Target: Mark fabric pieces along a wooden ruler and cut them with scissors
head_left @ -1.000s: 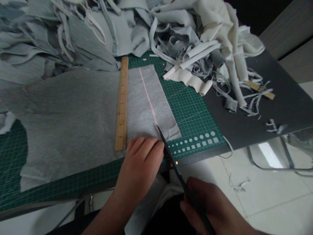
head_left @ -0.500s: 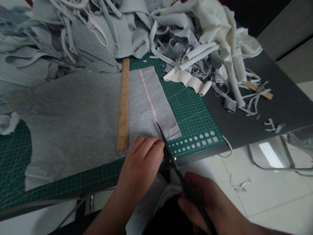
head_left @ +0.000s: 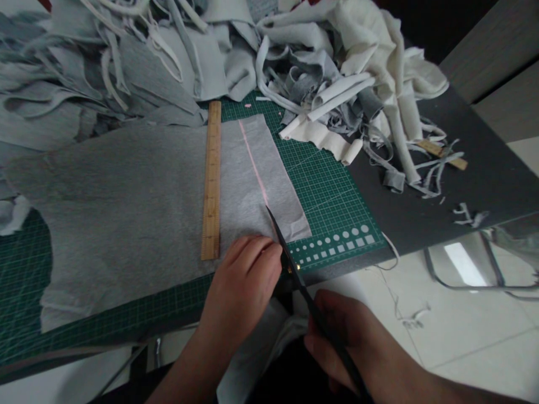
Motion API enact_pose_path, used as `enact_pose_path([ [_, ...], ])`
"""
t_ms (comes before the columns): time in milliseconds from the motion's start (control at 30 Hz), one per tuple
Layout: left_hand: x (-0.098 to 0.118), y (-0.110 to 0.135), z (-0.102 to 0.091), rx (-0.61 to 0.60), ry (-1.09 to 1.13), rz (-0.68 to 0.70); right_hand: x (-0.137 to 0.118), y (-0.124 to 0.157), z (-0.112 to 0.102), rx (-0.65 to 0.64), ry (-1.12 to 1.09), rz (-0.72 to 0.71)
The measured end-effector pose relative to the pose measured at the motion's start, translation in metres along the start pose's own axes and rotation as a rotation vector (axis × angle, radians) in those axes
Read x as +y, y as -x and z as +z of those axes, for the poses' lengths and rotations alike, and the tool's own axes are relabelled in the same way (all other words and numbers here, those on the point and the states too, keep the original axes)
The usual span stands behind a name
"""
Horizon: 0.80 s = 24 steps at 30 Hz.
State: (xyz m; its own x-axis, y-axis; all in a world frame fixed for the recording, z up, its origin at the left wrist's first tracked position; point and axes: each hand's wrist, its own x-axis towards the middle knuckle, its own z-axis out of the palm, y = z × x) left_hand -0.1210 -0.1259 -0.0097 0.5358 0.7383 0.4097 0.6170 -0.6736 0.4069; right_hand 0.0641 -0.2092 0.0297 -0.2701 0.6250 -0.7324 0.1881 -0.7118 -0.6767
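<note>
A piece of grey knit fabric lies flat, with a pink line drawn across its right part. My right hand is closed round the handles of black scissors. Their blades point away from me, across the fabric's near edge, and the tip meets the pink line. Just left of the blades, my left hand has its fingers curled together on the near edge of the fabric; its fingertips are partly hidden. A wooden ruler rests on the fabric, left of the pink line.
Under the fabric is a green cutting mat on a dark table. Grey fabric is heaped at the back left, cream fabric at the back right. Loose scraps partly cover another wooden piece. A metal-framed chair stands beyond the table edge.
The scissors have moved slightly forward along the pink line, together with my right hand. My left hand keeps its place on the fabric, and the ruler lies as before.
</note>
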Motion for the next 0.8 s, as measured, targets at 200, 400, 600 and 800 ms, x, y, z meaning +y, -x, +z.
enact_pose_path([
  [200,0.001,-0.002,-0.002,-0.009,0.004,-0.004,-0.003,0.000,-0.003,0.024,0.064,-0.013],
  [400,0.001,-0.003,-0.002,-0.011,0.004,-0.002,-0.001,-0.003,-0.002,0.069,0.170,-0.012],
  [600,0.001,-0.004,-0.004,-0.027,0.028,0.004,-0.002,-0.004,-0.007,0.046,0.147,-0.027],
  [800,0.002,-0.004,-0.004,-0.042,0.018,-0.016,-0.003,-0.006,-0.011,0.076,0.201,-0.060],
])
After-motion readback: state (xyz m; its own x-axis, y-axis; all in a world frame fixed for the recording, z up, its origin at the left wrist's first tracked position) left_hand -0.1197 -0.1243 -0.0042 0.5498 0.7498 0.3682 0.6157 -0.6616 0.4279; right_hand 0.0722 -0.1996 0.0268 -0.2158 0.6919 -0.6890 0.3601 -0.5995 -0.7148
